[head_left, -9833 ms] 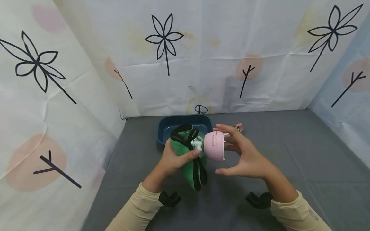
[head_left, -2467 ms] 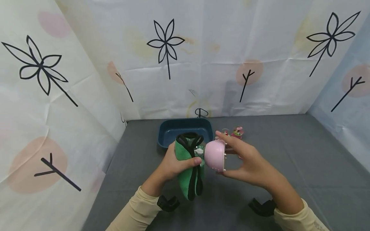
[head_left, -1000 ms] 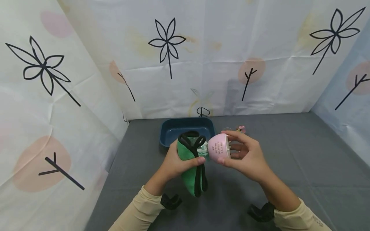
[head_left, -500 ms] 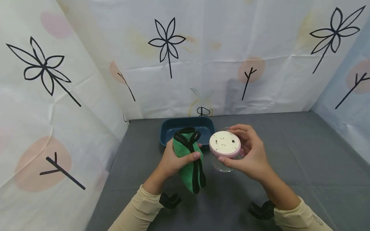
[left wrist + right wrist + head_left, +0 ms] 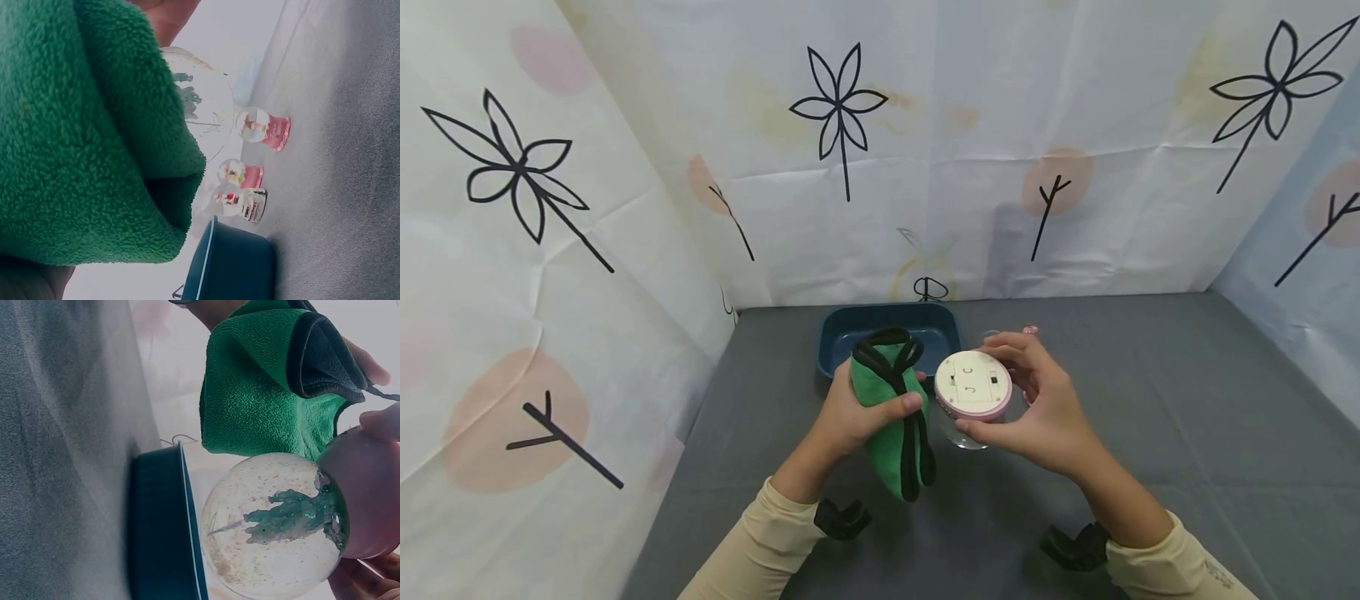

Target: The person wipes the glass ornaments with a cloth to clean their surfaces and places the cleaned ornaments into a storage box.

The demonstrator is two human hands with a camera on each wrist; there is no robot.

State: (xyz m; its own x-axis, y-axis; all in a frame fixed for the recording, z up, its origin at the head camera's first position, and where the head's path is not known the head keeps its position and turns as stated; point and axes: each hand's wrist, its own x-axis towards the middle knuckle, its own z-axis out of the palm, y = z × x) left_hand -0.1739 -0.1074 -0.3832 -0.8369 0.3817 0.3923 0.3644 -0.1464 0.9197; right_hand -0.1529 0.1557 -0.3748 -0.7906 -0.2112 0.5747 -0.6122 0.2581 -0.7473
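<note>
My left hand (image 5: 842, 423) grips a folded green cloth (image 5: 883, 396) with black edging. Beside it, my right hand (image 5: 1047, 417) holds a pink-based snow globe (image 5: 973, 383) by its base. The globe is tipped bottom up, so its cream underside with a battery cover faces the head camera. In the right wrist view its clear dome (image 5: 269, 525) shows a green figure and glitter inside. The dome is outside the cloth; from the head view most of it is hidden under the base.
A dark blue tray (image 5: 831, 337) stands behind the hands on the grey tabletop (image 5: 1150, 400). Small figurine globes, one pink-based (image 5: 278, 132), another pink-based (image 5: 252, 176) and one white-based (image 5: 253, 205), stand beyond the right hand. Printed fabric walls (image 5: 925, 225) enclose the table.
Earlier the snow globe lay sideways with its dome in the cloth. It has come out of the cloth and turned bottom up in my right hand; my left hand keeps the cloth.
</note>
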